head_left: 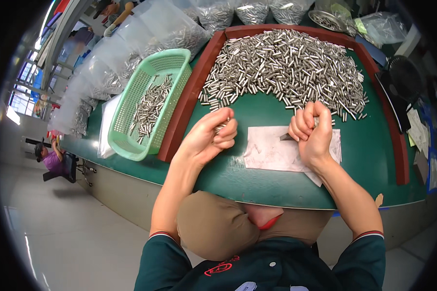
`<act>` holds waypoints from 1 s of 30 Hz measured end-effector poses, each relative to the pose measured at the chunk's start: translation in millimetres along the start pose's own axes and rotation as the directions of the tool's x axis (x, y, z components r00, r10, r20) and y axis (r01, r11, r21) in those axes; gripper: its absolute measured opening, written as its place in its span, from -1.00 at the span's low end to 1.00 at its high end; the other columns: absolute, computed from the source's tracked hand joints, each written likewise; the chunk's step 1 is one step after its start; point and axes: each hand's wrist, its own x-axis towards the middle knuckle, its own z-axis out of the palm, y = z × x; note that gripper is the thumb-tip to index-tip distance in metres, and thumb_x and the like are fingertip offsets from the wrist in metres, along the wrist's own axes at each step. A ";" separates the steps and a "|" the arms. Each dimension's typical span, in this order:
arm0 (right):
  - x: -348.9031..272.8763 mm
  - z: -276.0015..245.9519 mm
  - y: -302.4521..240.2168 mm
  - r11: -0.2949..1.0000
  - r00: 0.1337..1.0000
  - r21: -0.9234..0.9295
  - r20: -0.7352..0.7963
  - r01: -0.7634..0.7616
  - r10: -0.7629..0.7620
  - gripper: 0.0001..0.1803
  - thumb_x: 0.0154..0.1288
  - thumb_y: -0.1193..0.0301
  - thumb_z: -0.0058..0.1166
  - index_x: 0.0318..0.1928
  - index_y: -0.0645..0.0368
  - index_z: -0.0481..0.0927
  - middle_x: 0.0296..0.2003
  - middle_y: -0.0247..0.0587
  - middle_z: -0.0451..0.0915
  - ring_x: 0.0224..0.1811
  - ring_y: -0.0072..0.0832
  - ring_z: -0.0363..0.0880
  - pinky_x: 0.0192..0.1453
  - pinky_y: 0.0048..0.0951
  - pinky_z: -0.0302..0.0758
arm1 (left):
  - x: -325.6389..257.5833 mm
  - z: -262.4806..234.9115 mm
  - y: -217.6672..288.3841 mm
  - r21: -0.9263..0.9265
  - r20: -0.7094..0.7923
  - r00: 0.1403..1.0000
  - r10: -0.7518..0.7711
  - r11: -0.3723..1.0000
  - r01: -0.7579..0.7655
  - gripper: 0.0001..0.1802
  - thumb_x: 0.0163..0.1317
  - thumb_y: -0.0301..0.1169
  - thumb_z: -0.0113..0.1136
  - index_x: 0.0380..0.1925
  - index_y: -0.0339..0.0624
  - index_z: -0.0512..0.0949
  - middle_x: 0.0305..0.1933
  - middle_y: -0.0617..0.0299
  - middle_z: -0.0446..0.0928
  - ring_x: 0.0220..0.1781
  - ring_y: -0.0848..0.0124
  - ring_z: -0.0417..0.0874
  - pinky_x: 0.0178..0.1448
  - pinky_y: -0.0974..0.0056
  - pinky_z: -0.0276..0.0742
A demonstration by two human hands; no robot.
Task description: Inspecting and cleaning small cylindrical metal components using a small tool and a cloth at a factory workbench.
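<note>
A wide heap of short, shiny metal pins [286, 63] covers the far part of the green table. My left hand [204, 138] is closed just in front of the heap's left side, with a few metal pins showing between its curled fingers. My right hand [313, 133] is closed above a stained white sheet [267, 157], near the front of the heap. A bit of metal shows inside its curl, mostly hidden by the fingers. A dark grey piece [286, 137] sticks out beside those fingers; whether it is held or lies on the sheet I cannot tell.
Dark red wooden rails [179, 116] border the heap. To the left stands a green perforated basket [115, 140] holding more pins [153, 106]. Clear bags of pins [216, 17] line the back and left. A black fan [404, 77] is at right. Another person [55, 160] sits far left.
</note>
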 end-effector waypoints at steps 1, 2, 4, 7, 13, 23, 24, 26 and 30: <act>-0.6 -0.3 0.7 1.000 1.000 -0.001 -0.005 -0.002 0.002 -0.64 0.24 0.31 -0.43 -0.70 0.08 0.07 -0.83 -0.40 0.00 -0.82 -0.66 -0.13 -0.74 -0.57 -0.07 | -14.0 13.1 8.1 0.115 -0.044 0.994 0.098 0.989 -0.092 -0.84 0.27 -0.31 -0.13 -0.40 -0.15 0.30 -0.73 0.40 0.12 -0.74 0.64 0.01 -0.67 0.53 -0.08; -1.8 -1.6 1.4 1.000 1.000 0.012 -0.020 -0.003 0.003 -0.63 0.25 0.31 -0.43 -0.71 0.08 0.06 -0.83 -0.41 0.00 -0.82 -0.66 -0.14 -0.74 -0.57 -0.08 | -26.9 21.1 14.5 0.263 -0.054 0.964 0.259 0.935 -0.237 -0.82 0.28 -0.28 -0.14 -0.36 -0.16 0.29 -0.72 0.40 0.13 -0.73 0.66 0.00 -0.67 0.53 -0.10; -3.6 -5.0 -0.9 1.000 0.999 0.008 -0.040 -0.007 0.008 -0.61 0.26 0.29 -0.43 -0.72 0.05 0.05 -0.84 -0.43 -0.02 -0.82 -0.66 -0.14 -0.73 -0.57 -0.08 | -43.3 23.5 32.0 0.621 -0.128 0.787 0.604 0.667 -0.411 -0.86 0.28 -0.33 -0.13 -0.32 -0.17 0.29 -0.70 0.41 0.17 -0.72 0.68 0.04 -0.66 0.52 -0.08; -8.9 0.7 -1.6 1.000 0.999 0.011 -0.026 -0.019 0.019 -0.58 0.29 0.23 -0.44 -0.72 0.03 0.04 -0.84 -0.46 -0.04 -0.81 -0.66 -0.16 -0.70 -0.57 -0.07 | -67.2 4.6 77.0 0.970 -0.088 0.464 0.881 0.182 -0.161 -0.86 0.27 -0.39 -0.14 -0.37 -0.24 0.31 -0.66 0.34 0.27 -0.64 0.63 0.22 -0.58 0.47 0.13; -11.1 4.3 -3.5 1.000 0.999 0.001 -0.044 -0.031 0.031 -0.59 0.27 0.22 -0.44 -0.72 0.04 0.04 -0.84 -0.45 -0.03 -0.81 -0.65 -0.16 -0.70 -0.57 -0.07 | -92.2 -40.2 121.8 0.905 0.064 0.483 0.873 -0.255 0.341 -0.58 0.19 -0.14 -0.06 -0.13 -0.27 0.35 -0.14 -0.05 0.43 -0.04 0.11 0.43 0.07 0.22 0.26; -2.8 4.5 -2.7 1.000 1.000 -0.012 -0.015 -0.021 0.021 -0.59 0.28 0.25 -0.46 -0.72 0.05 0.05 -0.84 -0.45 -0.04 -0.81 -0.65 -0.15 -0.70 -0.56 -0.06 | 44.3 21.4 31.3 0.946 0.312 0.719 0.620 -0.275 -0.174 -0.92 -0.05 -0.55 0.11 -0.50 -0.32 0.50 -0.48 0.08 0.50 -0.44 0.19 0.52 -0.33 0.22 0.41; -2.4 3.6 -3.1 1.000 1.000 -0.023 0.004 -0.015 0.015 -0.60 0.29 0.26 -0.47 -0.71 0.05 0.05 -0.84 -0.45 -0.03 -0.81 -0.65 -0.14 -0.70 -0.55 -0.05 | 57.6 14.2 23.9 0.929 0.347 0.714 0.608 -0.325 -0.175 -0.92 -0.08 -0.56 0.10 -0.51 -0.32 0.50 -0.47 0.07 0.49 -0.42 0.16 0.51 -0.31 0.20 0.41; -2.0 1.1 -3.3 1.000 1.000 -0.028 0.000 -0.014 0.014 -0.60 0.28 0.27 -0.48 -0.71 0.05 0.06 -0.84 -0.44 -0.03 -0.81 -0.65 -0.14 -0.70 -0.55 -0.04 | 77.5 5.1 13.9 0.903 0.395 0.701 0.594 -0.393 -0.174 -0.93 -0.11 -0.60 0.07 -0.54 -0.31 0.50 -0.49 0.08 0.46 -0.36 0.13 0.49 -0.26 0.15 0.39; -2.4 -1.0 -2.4 0.999 1.000 -0.037 -0.007 -0.009 0.009 -0.61 0.28 0.28 -0.49 -0.71 0.06 0.06 -0.85 -0.44 -0.02 -0.82 -0.65 -0.14 -0.70 -0.55 -0.03 | 86.7 -7.4 3.5 0.805 0.518 0.672 0.529 -0.568 -0.173 -0.86 -0.14 -0.62 0.05 -0.49 -0.26 0.51 -0.45 0.13 0.39 -0.30 0.19 0.41 -0.22 0.19 0.36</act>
